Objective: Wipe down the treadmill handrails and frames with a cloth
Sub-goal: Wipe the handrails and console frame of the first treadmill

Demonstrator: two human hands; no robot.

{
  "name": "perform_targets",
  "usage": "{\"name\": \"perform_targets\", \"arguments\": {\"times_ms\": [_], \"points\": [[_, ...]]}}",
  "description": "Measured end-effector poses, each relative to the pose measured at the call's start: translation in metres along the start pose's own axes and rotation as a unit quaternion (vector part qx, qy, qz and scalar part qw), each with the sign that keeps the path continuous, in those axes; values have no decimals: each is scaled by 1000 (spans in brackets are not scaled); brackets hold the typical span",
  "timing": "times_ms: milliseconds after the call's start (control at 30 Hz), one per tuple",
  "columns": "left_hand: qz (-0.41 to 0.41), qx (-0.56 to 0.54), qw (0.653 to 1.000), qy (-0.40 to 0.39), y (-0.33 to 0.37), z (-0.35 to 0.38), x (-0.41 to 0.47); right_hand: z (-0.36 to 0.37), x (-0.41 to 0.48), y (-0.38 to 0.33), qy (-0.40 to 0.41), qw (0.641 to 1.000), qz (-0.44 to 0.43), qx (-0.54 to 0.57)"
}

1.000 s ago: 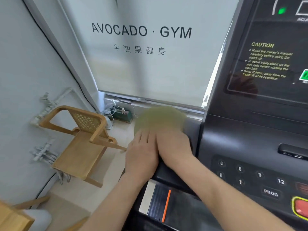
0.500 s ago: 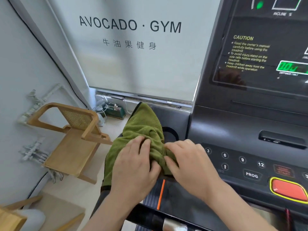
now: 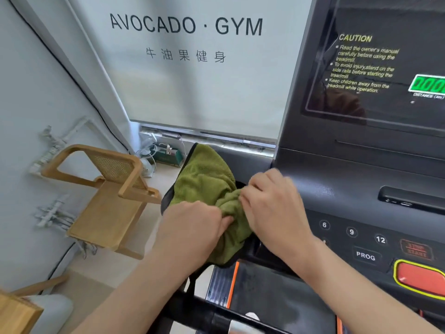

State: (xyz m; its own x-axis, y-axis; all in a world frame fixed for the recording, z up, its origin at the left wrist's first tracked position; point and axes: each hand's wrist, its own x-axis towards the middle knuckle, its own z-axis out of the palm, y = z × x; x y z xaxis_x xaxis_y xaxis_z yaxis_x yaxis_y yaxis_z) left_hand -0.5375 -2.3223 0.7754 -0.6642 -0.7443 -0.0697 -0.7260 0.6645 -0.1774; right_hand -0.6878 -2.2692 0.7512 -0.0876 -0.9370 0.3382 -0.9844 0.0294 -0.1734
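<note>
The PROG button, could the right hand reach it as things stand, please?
Probably yes. The PROG button lies uncovered near the right hand, nothing between them, though that hand grips the cloth and would have to release it.

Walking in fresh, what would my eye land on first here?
Most likely the green cloth, bunched on the treadmill left of its console, with the left hand and right hand both gripping it at centre. Behind, a pale window blind reads AVOCADO · GYM, and a red button stands out at the console's lower right. A wooden chair sits on the floor at left.
</note>
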Motion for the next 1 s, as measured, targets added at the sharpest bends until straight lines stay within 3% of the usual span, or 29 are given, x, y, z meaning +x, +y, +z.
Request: {"name": "perform_targets", "arguments": {"times_ms": [133, 233, 367, 433, 567, 667, 767, 1000], "points": [[26, -32, 999, -13, -9, -10, -19, 7, -22, -10, -80, 994, -61, 33], [32, -241, 970, 22, -18, -6, 16, 11, -17, -2, -121, 991, -46, -24], [54, -146, 987, -35, -32, 28, 44, 8, -10, 4, -146, 986, -43, -62], [47, -101, 994, 3, -36, 34, 24, 7, 5, 1, -121, 991, -35, -52], [-66, -131, 989, 11, -37, 38, -21, 16, 28, -18, -81, 995, 3, 65], [-106, -165, 978, 66, -33, 42, -32, 19, 14, -30, -156, 981, -85, 82], [-108, -179, 965, 160, -23, 45, -42, 19, 8, -27, -195, 965, -137, 114], [-45, -198, 969, 140, -14, 50, -49, 28, 10, -8, -233, 960, -151, 42]]}}
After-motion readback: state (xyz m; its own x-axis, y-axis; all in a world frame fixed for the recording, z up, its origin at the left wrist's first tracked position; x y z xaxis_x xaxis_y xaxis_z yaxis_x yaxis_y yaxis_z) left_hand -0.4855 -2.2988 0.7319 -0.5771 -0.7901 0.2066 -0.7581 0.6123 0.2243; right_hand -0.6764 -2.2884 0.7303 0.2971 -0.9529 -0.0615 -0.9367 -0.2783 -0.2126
